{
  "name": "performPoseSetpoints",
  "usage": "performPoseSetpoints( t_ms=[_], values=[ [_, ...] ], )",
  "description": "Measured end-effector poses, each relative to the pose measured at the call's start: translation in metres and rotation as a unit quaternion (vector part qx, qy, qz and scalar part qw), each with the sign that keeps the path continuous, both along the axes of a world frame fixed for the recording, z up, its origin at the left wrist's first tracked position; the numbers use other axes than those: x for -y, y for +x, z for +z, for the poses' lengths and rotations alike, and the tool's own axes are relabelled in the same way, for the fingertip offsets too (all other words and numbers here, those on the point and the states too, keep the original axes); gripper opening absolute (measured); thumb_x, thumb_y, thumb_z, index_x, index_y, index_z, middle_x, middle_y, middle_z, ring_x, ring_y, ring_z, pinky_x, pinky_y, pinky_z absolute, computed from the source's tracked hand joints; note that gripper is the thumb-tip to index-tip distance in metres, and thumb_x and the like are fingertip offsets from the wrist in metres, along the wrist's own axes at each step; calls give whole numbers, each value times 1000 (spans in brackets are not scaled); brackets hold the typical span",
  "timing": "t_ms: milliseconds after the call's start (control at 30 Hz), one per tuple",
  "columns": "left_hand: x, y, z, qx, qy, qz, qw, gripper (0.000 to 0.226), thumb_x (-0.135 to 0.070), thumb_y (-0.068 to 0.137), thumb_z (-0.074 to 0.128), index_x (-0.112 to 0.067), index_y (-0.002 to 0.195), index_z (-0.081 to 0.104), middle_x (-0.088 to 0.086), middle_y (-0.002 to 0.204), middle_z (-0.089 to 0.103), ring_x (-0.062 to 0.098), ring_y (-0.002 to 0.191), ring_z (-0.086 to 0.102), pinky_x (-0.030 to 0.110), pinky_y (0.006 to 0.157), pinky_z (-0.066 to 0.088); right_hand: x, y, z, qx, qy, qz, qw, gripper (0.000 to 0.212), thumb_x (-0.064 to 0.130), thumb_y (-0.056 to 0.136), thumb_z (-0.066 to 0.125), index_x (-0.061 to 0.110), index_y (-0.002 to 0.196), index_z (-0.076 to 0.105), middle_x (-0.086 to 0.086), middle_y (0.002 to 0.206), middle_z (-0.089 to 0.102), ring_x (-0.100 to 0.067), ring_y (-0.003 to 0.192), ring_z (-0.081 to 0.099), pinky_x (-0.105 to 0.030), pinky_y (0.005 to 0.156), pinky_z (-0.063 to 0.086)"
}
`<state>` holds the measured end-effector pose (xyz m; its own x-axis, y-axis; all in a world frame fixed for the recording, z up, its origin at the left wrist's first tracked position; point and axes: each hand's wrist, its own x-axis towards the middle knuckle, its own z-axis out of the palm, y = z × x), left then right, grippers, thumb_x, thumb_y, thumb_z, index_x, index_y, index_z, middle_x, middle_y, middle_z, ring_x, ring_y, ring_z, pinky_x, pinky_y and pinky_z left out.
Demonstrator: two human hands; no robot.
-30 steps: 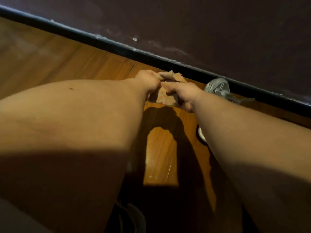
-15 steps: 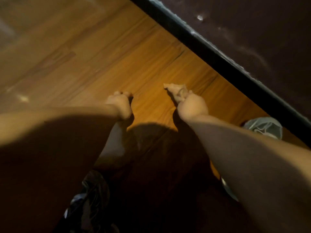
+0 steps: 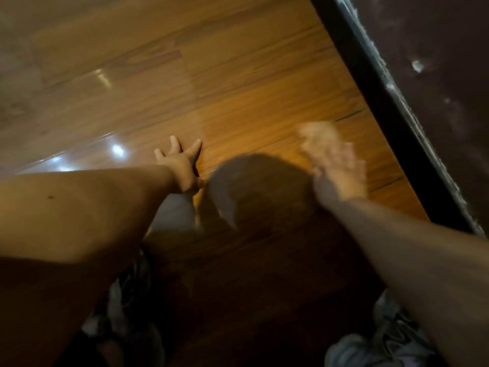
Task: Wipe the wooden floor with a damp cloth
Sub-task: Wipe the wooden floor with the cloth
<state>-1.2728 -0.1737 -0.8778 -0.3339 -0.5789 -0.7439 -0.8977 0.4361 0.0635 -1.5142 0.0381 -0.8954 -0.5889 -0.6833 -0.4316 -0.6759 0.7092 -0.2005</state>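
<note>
Beneath and ahead of my left fingers (image 3: 174, 144) stretches the wooden floor (image 3: 238, 75), long orange-brown planks glossy enough to throw back small white light spots (image 3: 117, 150) just to their left. Well to the right of them a black baseboard (image 3: 375, 102) with a pale, dusty top edge runs on a slant, and beyond it stands a dark brownish wall (image 3: 436, 49) marked with whitish scuffs. Nearer to me than the fingers, the planks sink into deep shadow (image 3: 264, 197).

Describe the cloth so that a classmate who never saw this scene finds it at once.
Find the black skirting board slanting down the right side. Beside it on the wooden floor, the blurred right hand reaches forward; the cloth is the pale patch at its far end, unlike the spread left hand.
</note>
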Motion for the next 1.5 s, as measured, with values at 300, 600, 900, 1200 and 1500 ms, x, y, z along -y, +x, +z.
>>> performPoseSetpoints(
  t_ms=[300, 600, 900, 1200, 1500],
  values=[
    [8, 3, 3, 34, 15, -53, 998, 108, -32, 83, 72, -43, 149, -13, 18, 156, -26, 53, 141, -7, 56, 116, 16, 30, 107, 3, 43, -22, 152, 987, 47, 35, 96, 37, 37, 143, 36, 4, 159, 16, -27, 144, 14, -48, 112, 17],
    [10, 12, -5, 11, 4, -52, 999, 103, -32, 85, 71, -45, 149, -8, 8, 158, -25, 52, 142, -2, 55, 114, 24, 26, 61, 1, 73, -48, 266, 960, 54, 18, 92, 46, 36, 143, 40, 6, 158, 25, -21, 143, 23, -32, 111, 23],
    [0, 33, -17, -39, -12, -64, 997, 97, -28, 86, 69, -40, 152, 0, 5, 160, -19, 44, 145, -6, 52, 113, 22, 9, 116, 0, 41, 22, -118, 992, 56, 24, 96, 42, 30, 150, 26, 1, 161, 11, -27, 146, 12, -44, 115, 20],
    [-39, 50, -17, -41, 26, -73, 996, 79, -14, 94, 53, -38, 154, 6, 8, 159, -20, 37, 147, -6, 41, 116, 19, -18, 198, 22, 114, 16, 322, 940, 62, 19, 90, 47, 40, 146, 31, 12, 161, 4, -19, 148, 1, -41, 117, 7],
    [-47, 61, -12, -73, -39, -75, 994, 102, -28, 78, 75, -28, 154, 8, 11, 162, -7, 31, 148, 3, 42, 119, 16, -16, 104, 12, -5, 104, -30, 994, 68, 33, 94, 44, 36, 153, 9, 8, 162, -7, -28, 148, -9, -44, 119, 12]
  ],
)
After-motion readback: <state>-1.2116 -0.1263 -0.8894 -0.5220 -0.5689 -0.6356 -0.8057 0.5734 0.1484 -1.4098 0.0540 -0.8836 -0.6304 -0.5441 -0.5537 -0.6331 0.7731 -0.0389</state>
